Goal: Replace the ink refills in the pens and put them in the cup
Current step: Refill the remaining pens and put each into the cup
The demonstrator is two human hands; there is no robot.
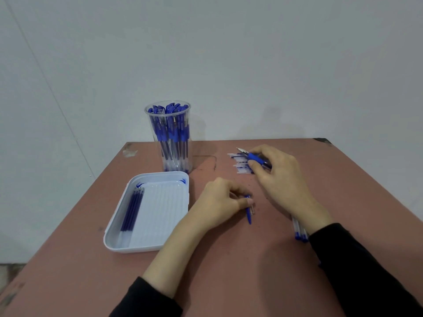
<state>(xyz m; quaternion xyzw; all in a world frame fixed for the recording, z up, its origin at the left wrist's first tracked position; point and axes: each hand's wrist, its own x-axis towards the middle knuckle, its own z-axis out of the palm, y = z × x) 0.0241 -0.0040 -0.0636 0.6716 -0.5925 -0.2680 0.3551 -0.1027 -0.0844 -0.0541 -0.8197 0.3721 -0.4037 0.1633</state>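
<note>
**Q:** What lies nearest the viewer?
**A:** Two black sleeves over a reddish-brown table [229,271]. Under the right wrist lies a small bundle of clear-barrelled pens with blue ends [299,232], partly hidden.

**Q:** And the hands?
**A:** The left hand [219,197] has its fingers curled and pinches a clear pen barrel with a blue end [249,210] low over the table. Farther off, the right hand [281,177] curls round a pen front section with blue rubber grip and metal tip [253,156]. The tip points away to the left, over a loose pile of short clear-and-blue refills [240,164]. Whether the fingers touch the pile cannot be told.

**Q:** What does the step call for?
**A:** This is probably mid-swap. A fresh refill should come from the row of long dark-blue refills [132,209] along the left wall of the white plastic tray [146,249]. It should go in straight, and the two halves should then be joined squarely.

**Q:** Room to move?
**A:** Open table lies between the hands and the tray. The clear plastic cup [170,156], crowded with blue pens, stands beyond the tray near the far edge. A pen is best lowered in upright, so the cup does not tip.
</note>
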